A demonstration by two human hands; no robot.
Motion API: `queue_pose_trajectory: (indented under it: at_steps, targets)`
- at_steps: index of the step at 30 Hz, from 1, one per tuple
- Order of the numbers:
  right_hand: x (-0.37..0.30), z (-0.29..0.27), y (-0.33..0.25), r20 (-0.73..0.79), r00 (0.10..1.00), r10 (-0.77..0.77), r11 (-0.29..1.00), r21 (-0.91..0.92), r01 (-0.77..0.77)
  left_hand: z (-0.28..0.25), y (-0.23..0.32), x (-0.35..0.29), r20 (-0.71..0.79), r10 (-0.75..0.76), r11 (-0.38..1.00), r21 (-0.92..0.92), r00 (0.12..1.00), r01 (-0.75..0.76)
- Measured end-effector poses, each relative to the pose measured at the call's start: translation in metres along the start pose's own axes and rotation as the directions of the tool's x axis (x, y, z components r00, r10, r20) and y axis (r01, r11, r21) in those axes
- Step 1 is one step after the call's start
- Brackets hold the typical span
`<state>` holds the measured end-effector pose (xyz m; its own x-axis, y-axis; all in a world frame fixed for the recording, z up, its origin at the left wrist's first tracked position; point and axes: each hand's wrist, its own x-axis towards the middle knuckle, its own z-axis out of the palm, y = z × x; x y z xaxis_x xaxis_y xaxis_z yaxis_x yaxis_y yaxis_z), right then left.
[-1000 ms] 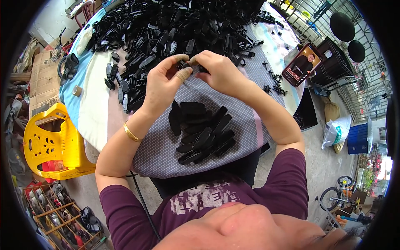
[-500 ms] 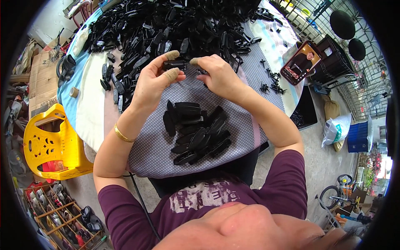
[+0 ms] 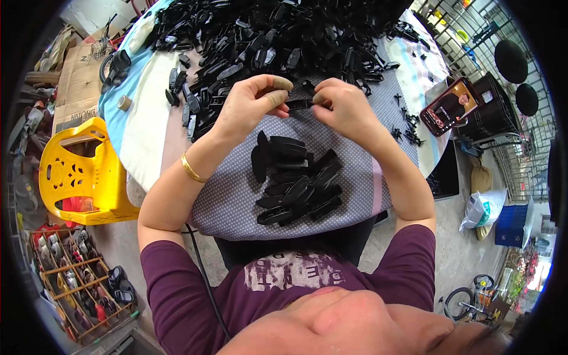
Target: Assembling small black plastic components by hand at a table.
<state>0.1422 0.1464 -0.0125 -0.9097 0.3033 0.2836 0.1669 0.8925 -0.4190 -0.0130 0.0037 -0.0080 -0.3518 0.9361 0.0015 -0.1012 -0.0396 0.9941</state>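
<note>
Two grips: your left hand sitting narrow, hold unclear; your right hand seemingly pinching a black plastic piece.
Finger wraps: possibly dulling touch, risking a slip.

Purple shirt: dark block capitals on a pale patch (upside down to the wearer).
Cardboard: dark capitals along its lower part.
Phone: pale screen lettering, too small for me to read.
White sack: teal print, illegible from here.
</note>
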Motion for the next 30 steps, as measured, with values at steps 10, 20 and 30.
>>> queue_pose_trajectory:
  at_steps: [10,20,30]
  targets:
    - [0.005,-0.015,0.001,0.071,0.996,0.058,0.998,0.027,-0.06,0.018,-0.022,0.008,0.267,0.47,0.363,0.81,0.841,-0.46]
    - [0.009,-0.011,0.004,-0.144,0.98,0.134,0.785,0.619,-0.016,0.013,-0.006,0.007,0.018,0.254,0.876,0.42,0.967,-0.238]
    - [0.003,-0.003,-0.022,-0.334,0.943,-0.003,0.853,0.492,0.177,0.012,0.0,0.001,0.042,0.171,0.978,0.112,0.984,-0.175]
